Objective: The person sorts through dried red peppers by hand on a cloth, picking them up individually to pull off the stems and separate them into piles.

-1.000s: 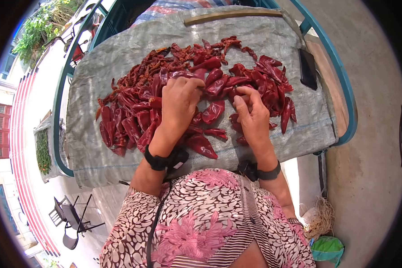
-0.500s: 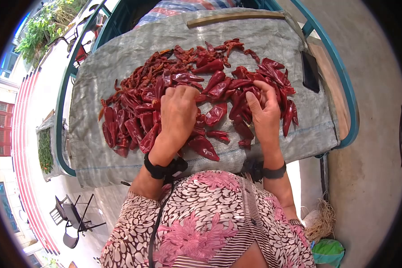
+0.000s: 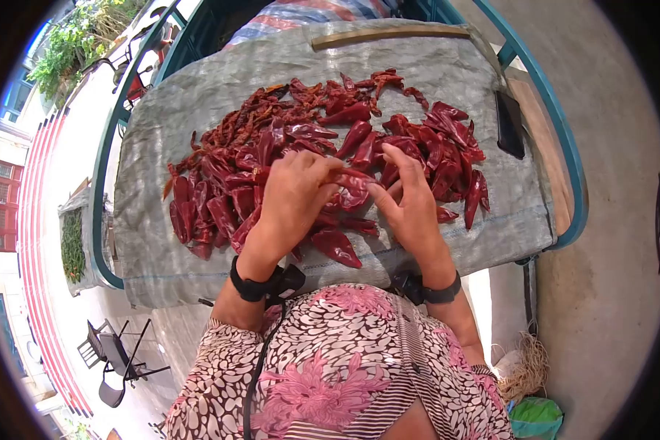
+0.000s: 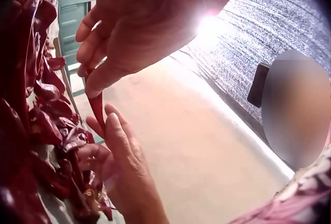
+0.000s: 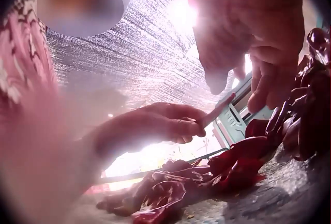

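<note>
Phone (image 3: 509,125): black, lying at the right side of the grey sheet (image 3: 447,66); every place here is read from it.
Held pepper (image 3: 356,189): red, glossy, seemingly dried; left of the phone and nearer the person, raised between the two hands over loose peppers.
Left grip (image 3: 293,191): thumb and fingers together, clamped on one end of the held pepper, on the side away from the phone.
Right grip (image 3: 411,194): on the phone side of the held pepper; thumb and fingers apart around its free end. Whether they touch it I cannot tell.
Right-hand cluster (image 3: 447,150): glossy peppers just left of the phone.
Left-hand heap (image 3: 224,209): more glossy peppers, well left of the phone and nearer the person.
Shrivelled peppers (image 3: 246,117): duller and thinner, well left of the phone, roughly level with it.
Step in hand: looks like working over a single pepper with both hands.
Pinch: best light and close to the end; the skin looks brittle and may crack under a hard squeeze.
Free end: best met softly by the right thumb and forefinger, with no sharp twist.
Height: better just above the loose peppers, phone side included, so nothing snags.
</note>
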